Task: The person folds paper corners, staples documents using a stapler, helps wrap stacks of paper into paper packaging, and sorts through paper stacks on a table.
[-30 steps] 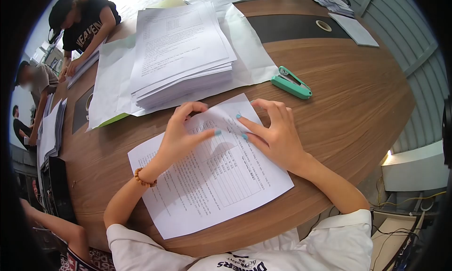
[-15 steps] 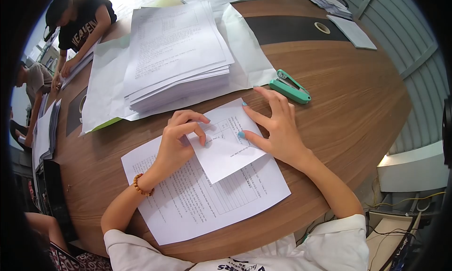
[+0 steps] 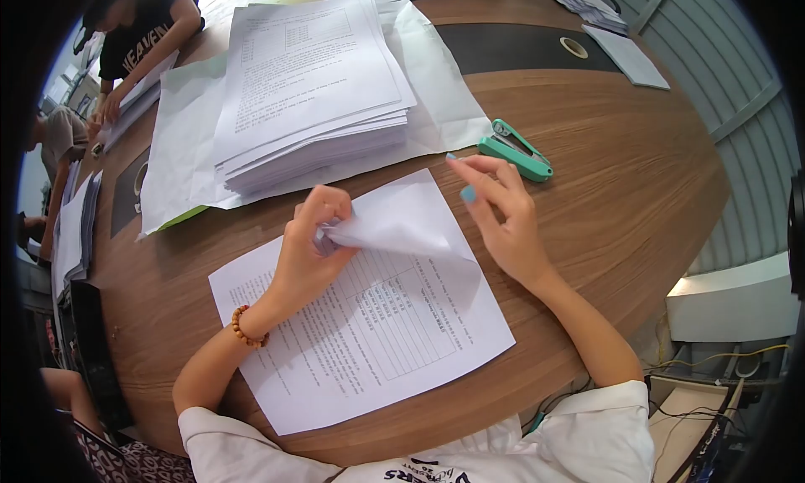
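The printed paper (image 3: 369, 349) lies in front of the paper stack (image 3: 314, 89), its lifted flap (image 3: 407, 230) hiding some print. The left hand (image 3: 309, 248) pinches the flap, grip partly hidden; the right hand (image 3: 501, 215), fingers parted, hovers front-right of the stack.

White black-printed sheet (image 3: 398, 336), green stapler (image 3: 527, 159), brown wood-grain table (image 3: 620, 173), blue fingernails (image 3: 468, 194), white shirt (image 3: 587, 433)

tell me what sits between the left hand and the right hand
In the head view: the paper, curled up where the left hand grips it, then a narrow strip of bare wooden tabletop before the right hand.
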Tool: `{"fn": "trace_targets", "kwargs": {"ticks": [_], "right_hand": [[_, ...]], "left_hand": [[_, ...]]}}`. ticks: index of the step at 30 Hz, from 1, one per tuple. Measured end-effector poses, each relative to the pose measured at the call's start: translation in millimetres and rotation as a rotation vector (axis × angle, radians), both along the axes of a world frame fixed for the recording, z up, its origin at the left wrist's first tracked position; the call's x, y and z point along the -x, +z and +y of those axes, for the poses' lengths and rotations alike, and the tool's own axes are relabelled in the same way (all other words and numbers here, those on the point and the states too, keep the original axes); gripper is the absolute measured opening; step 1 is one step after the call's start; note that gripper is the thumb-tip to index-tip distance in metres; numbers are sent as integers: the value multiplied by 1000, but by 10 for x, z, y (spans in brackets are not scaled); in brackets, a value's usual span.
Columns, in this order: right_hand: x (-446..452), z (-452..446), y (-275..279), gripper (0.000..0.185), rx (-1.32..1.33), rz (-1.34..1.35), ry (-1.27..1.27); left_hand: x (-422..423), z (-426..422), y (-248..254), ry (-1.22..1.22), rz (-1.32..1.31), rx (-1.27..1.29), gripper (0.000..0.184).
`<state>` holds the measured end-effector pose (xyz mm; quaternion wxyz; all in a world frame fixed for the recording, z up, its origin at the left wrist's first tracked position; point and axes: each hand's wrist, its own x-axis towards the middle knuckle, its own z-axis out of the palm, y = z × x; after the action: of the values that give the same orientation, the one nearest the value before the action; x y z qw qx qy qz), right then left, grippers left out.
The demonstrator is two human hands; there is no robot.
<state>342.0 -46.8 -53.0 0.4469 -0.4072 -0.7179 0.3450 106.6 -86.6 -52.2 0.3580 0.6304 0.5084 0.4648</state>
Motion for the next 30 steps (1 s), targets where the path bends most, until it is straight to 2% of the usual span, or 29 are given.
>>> {"fn": "trace_targets", "kwargs": {"ticks": [1,3,4,6,7,10,12,18,22,24,28,30], "right_hand": [[-3,19,-26,35,0,-7,0],[24,47,-57,36,-221,-290,-2],[52,-23,7,38,-292,-484,-30],[45,-30,-15,38,-323,-558,-26],[41,-39,-24,38,-359,-627,-25],[45,-58,-30,38,-374,-634,-12],[56,-61,-9,37,-366,-584,1],[69,-55,-50,33,-333,-548,-30],[49,10,-74,31,-273,-550,-34],[77,98,-70,30,-293,-562,-46],[180,127,-88,25,-329,-580,-112],[192,110,-76,25,-322,-596,-110]], "left_hand": [[-2,-3,17,0,-7,0,32],[22,17,53,-142,167,-78,30],[59,28,46,-141,159,-76,30],[122,41,20,-238,346,-107,33],[114,35,22,-238,340,-103,33],[68,16,53,-200,310,-49,39],[8,3,72,-121,179,-180,41],[65,10,56,-181,274,-69,40],[87,42,39,-201,326,-92,41],[92,39,33,-202,368,-113,22],[116,60,7,-205,343,-133,22],[107,37,37,-228,315,-67,41]]}}
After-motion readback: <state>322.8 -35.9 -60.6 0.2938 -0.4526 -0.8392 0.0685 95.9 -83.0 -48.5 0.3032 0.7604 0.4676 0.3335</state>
